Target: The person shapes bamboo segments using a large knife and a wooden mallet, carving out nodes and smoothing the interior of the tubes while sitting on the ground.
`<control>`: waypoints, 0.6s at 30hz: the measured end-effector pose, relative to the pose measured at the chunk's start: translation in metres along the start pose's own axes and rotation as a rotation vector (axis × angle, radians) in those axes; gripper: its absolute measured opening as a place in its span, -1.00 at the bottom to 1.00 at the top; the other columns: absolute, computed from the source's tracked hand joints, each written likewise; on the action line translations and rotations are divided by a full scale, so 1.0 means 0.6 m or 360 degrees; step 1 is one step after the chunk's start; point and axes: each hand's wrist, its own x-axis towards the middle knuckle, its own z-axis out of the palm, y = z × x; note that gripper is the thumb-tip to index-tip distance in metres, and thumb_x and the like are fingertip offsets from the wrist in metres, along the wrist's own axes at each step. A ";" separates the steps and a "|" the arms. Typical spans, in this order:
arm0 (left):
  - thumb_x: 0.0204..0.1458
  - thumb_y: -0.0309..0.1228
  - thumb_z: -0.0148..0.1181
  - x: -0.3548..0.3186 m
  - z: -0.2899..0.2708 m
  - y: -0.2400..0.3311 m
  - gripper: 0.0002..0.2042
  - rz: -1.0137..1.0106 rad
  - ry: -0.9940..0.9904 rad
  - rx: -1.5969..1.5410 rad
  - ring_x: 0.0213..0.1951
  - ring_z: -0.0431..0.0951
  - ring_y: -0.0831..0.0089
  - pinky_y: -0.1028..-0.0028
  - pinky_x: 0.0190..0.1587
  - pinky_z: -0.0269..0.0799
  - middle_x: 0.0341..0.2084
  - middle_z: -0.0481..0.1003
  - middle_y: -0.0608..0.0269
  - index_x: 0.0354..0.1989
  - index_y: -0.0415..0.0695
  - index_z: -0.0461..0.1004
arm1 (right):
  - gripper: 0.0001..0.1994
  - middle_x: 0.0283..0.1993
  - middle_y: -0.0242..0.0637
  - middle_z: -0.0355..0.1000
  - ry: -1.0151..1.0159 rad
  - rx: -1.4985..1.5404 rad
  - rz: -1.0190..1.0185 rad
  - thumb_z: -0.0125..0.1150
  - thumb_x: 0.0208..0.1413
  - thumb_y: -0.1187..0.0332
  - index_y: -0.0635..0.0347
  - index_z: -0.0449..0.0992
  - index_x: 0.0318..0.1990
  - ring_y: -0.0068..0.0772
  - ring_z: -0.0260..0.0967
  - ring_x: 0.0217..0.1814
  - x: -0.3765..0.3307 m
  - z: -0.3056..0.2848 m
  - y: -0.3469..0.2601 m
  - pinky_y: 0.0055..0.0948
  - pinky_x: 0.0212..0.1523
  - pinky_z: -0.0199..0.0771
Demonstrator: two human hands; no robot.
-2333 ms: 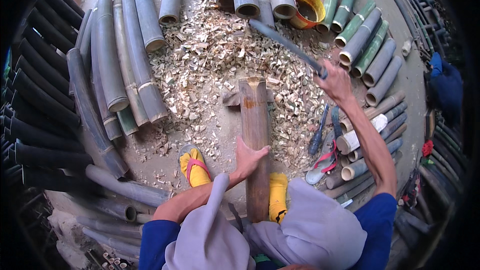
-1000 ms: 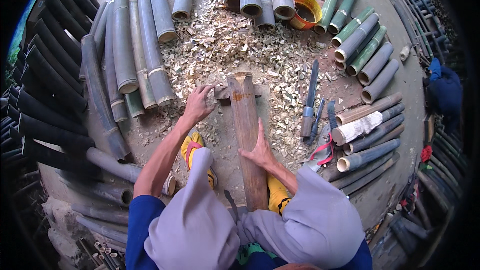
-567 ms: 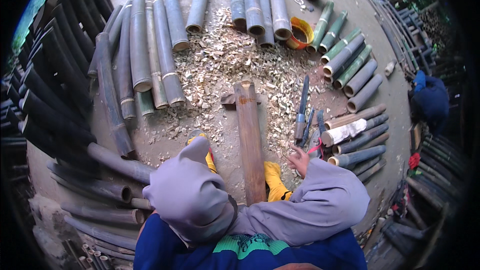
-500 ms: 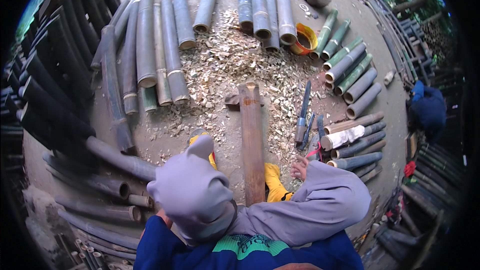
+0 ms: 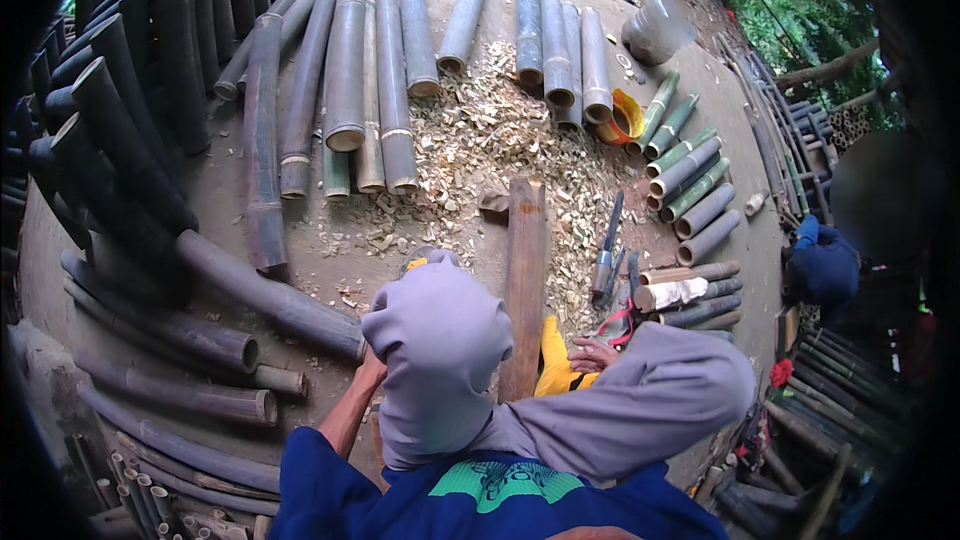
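Pulled back since the earlier frames: view higher, both hands off the work, knees up in the foreground. Right hand [image 5: 592, 354], which had swung a long blade and then rested on the plank, now tucked low beside the grey-trousered right knee [image 5: 660, 400], just next to the yellow sandal [image 5: 553, 360]; fingers loosely curled, apparently gripping nothing, though part of the hand is hidden by the knee. Left hand hidden behind the raised left knee [image 5: 440, 340]; only the left forearm [image 5: 352, 410] shows, so grip state cannot be told.

Long reddish-brown wooden plank [image 5: 524, 280] lying flat between the feet, running away from the body, untouched. Small dark wooden block [image 5: 494, 203] at its far end. Nobody bracing the plank now, so reads as a pause in the cutting.

Right of the plank: dark long-bladed cutting tools [image 5: 606, 255] laid on the ground, released, just beside a red-handled tool [image 5: 622, 318]. Short cut bamboo sections [image 5: 690, 205], green and grey, stacked further right.

Beyond: pale wood shavings [image 5: 480, 140] spread over the concrete slab [image 5: 320, 240]. Long grey-green bamboo poles [image 5: 345, 70] in rows at the far edge, orange-rimmed bowl [image 5: 622, 118] beside them. Dark bamboo poles [image 5: 130, 140] piled on the left.
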 end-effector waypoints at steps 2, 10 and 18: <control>-0.17 -0.27 0.17 -0.006 0.040 -0.038 -0.80 -0.0001 -0.0051 -0.0112 -0.49 0.45 0.27 0.29 -0.47 0.31 -0.55 0.41 0.21 -0.43 -0.12 0.44 | -0.41 -0.17 -0.22 0.48 -0.0163 -0.0094 -0.0005 0.24 0.08 0.22 0.19 0.23 0.25 -0.55 0.44 -0.30 -0.007 0.007 -0.027 -0.60 -0.32 0.41; -0.19 -0.30 0.20 -0.023 0.137 -0.205 -0.76 -0.0082 -0.0238 -0.0180 -0.44 0.47 0.23 0.29 -0.40 0.35 -0.49 0.44 0.15 -0.36 -0.15 0.46 | -0.39 -0.17 -0.21 0.48 -0.0833 -0.0301 -0.0110 0.25 0.08 0.18 0.18 0.21 0.26 -0.56 0.43 -0.30 0.042 0.073 -0.112 -0.61 -0.31 0.40; -0.21 -0.32 0.23 0.014 0.183 -0.334 -0.72 -0.0005 -0.0348 -0.0051 -0.39 0.50 0.20 0.30 -0.33 0.40 -0.43 0.47 0.09 -0.29 -0.18 0.48 | -0.52 -0.19 -0.20 0.50 -0.0563 -0.0202 -0.0290 0.19 0.11 0.33 0.22 0.30 0.18 -0.49 0.50 -0.39 0.097 0.097 -0.084 -0.69 -0.54 0.36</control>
